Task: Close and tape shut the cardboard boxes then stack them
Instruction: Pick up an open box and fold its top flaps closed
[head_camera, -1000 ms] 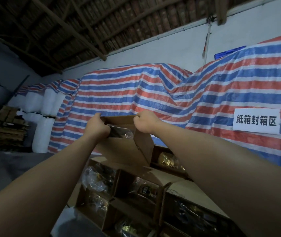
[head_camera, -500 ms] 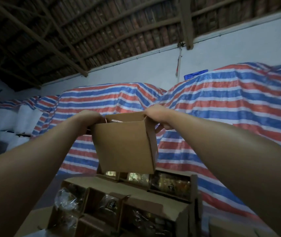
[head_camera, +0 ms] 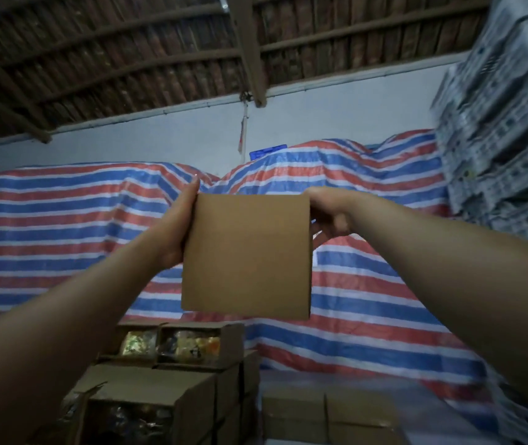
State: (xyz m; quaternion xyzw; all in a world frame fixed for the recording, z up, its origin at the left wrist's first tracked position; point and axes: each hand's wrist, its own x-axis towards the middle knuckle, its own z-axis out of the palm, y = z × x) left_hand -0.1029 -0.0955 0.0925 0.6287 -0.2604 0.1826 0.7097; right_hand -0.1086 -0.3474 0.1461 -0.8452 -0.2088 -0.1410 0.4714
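While a striped tarp [head_camera: 63, 220] fills the background and stacked pale crates [head_camera: 497, 123] rise at upper right, open cartons [head_camera: 185, 345] of wrapped goods sit at lower centre. No writing is legible. Mid-frame, a plain brown box [head_camera: 246, 255] hangs aloft, left hand [head_camera: 176, 226] pressing its side, right hand [head_camera: 327, 213] gripping its upper corner.

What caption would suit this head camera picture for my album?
Both hands, left hand and right hand, hold a cardboard box aloft before a striped tarpaulin.

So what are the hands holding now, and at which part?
Both hold one cardboard box in the air: left hand flat against its left side, right hand gripping its upper right edge.
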